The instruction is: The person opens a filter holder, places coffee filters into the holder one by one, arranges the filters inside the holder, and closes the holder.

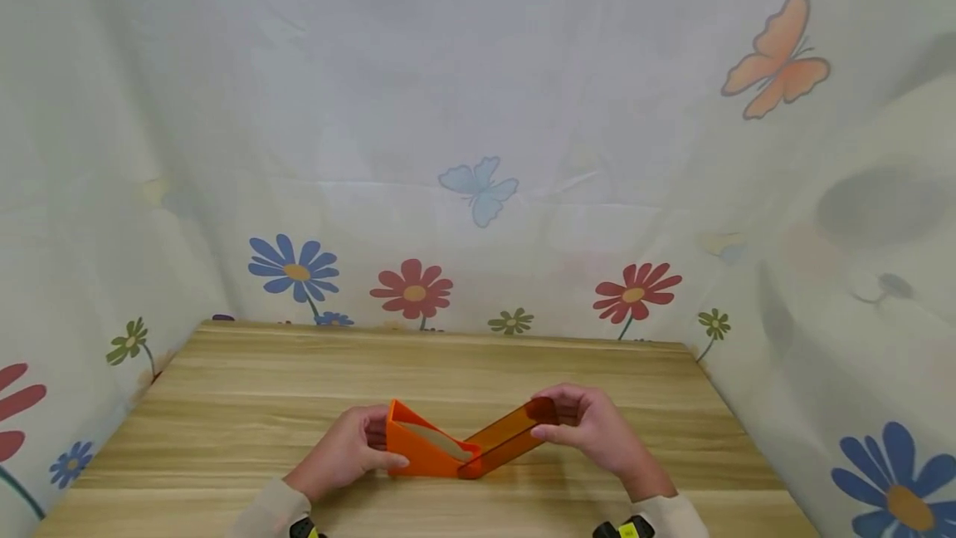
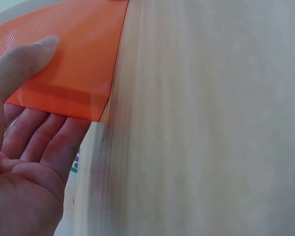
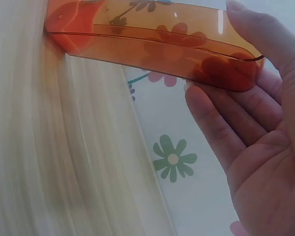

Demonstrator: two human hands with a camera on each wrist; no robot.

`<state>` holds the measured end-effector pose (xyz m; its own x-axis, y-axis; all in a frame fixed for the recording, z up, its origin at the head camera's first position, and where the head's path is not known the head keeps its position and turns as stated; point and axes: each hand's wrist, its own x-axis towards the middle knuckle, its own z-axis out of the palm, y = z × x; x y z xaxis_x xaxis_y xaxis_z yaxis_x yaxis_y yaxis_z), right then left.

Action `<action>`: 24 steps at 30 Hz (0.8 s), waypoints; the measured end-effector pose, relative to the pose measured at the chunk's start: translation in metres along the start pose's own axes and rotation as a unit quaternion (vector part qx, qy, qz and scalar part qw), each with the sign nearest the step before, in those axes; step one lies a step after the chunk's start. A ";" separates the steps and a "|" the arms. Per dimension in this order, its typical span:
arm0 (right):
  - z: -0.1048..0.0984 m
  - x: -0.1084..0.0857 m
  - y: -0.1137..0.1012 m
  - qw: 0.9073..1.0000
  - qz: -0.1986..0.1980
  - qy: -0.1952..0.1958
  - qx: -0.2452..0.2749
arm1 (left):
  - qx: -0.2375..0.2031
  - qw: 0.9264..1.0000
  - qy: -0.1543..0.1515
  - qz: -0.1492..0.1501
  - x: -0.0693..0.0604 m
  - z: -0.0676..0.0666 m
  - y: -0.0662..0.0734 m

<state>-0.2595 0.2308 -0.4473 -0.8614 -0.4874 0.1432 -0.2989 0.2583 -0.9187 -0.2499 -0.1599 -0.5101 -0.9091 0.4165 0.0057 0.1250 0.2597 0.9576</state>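
An orange plastic case (image 1: 424,453) with a see-through amber lid (image 1: 515,435) stands on the wooden table, joined at its low end and spread into a wide V. My left hand (image 1: 354,448) grips the tall end of the case, thumb on the near side and fingers behind. In the left wrist view the thumb lies flat on the orange wall (image 2: 78,54). My right hand (image 1: 590,430) pinches the free end of the lid, raised off the table. Through the lid (image 3: 152,44) in the right wrist view, fingers show faintly. What lies inside the case is hard to tell.
The wooden table (image 1: 299,372) runs back to a pale cloth (image 1: 358,106) printed with flowers and butterflies. More of this cloth hangs at both sides. Dark bands with yellow patches sit on both wrists.
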 end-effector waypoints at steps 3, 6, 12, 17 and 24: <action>0.001 -0.001 0.000 1.000 -0.005 -0.001 -0.005 | 0.000 1.000 0.000 -0.003 -0.001 0.000 0.001; 0.001 -0.001 -0.001 1.000 -0.006 0.001 -0.008 | -0.001 1.000 0.000 0.001 -0.002 0.000 0.002; 0.002 0.000 -0.005 1.000 0.003 0.007 -0.013 | -0.001 1.000 0.001 0.008 -0.001 0.001 0.003; 0.003 0.001 -0.007 1.000 0.011 0.010 -0.013 | 0.001 1.000 -0.001 0.004 0.000 0.001 0.001; 0.006 0.005 -0.012 0.999 0.012 0.016 -0.028 | 0.000 1.000 -0.002 0.004 0.000 -0.001 0.001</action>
<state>-0.2577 0.2208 -0.4380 -0.8809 -0.4542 0.1330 -0.2993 0.3169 -0.9000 -0.2504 -0.1601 -0.5094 -0.9063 0.4225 0.0119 0.1319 0.2558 0.9577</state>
